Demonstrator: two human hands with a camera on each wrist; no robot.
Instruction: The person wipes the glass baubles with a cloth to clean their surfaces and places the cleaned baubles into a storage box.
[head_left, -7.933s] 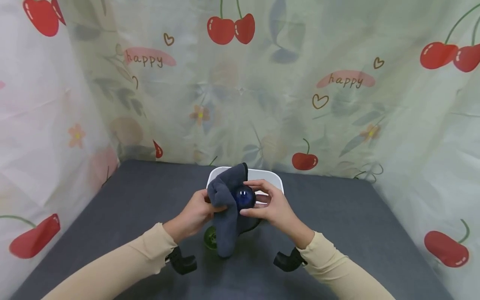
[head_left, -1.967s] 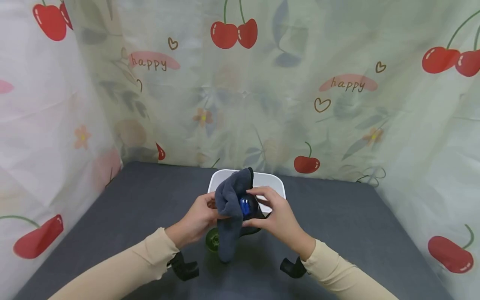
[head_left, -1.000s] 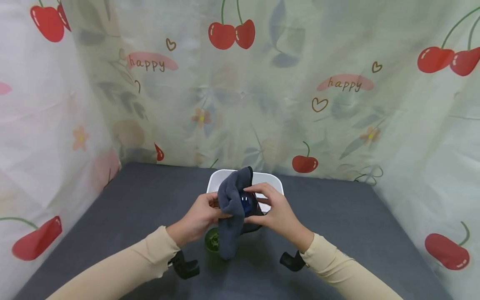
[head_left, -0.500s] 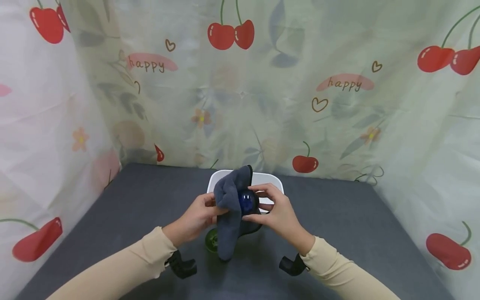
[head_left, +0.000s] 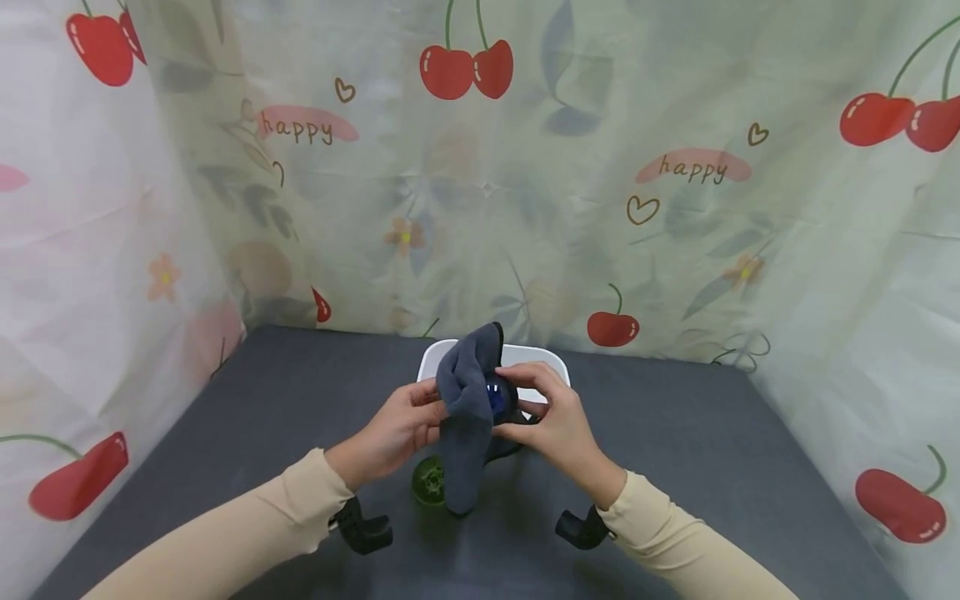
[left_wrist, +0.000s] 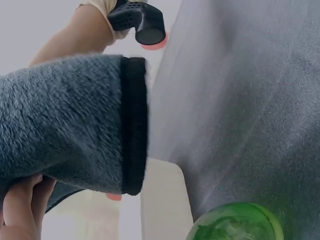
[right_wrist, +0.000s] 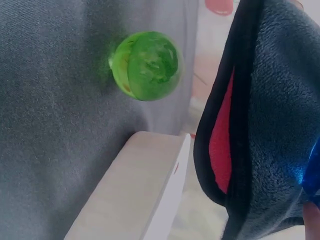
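Observation:
Both hands are raised above the table at the middle of the head view. My left hand [head_left: 397,429] holds a plush grey-blue cloth [head_left: 467,425] with a black hem; the right wrist view shows a red underside. My right hand [head_left: 551,417] grips a shiny, round, dark-blue glassy object [head_left: 498,398], thumb below and fingers above and behind. The cloth lies against the object's left side and hides part of it. Below the left hand, a round, clear green glassy object [head_left: 428,481] rests on the table, partly behind the cloth; the right wrist view shows this green object [right_wrist: 147,66] whole.
A white plastic bin [head_left: 558,367] stands just behind the hands, partly hidden by them and the cloth. Grey fabric [head_left: 675,467] covers the table. Cherry-printed curtains [head_left: 487,208] enclose the back and sides. Black wrist-worn devices [head_left: 363,527] hang below both wrists.
Across the last seconds the cloth shifts and bunches against the blue object, covering more or less of it. Since half a second ago, the left thumb has drawn back to the cloth's edge.

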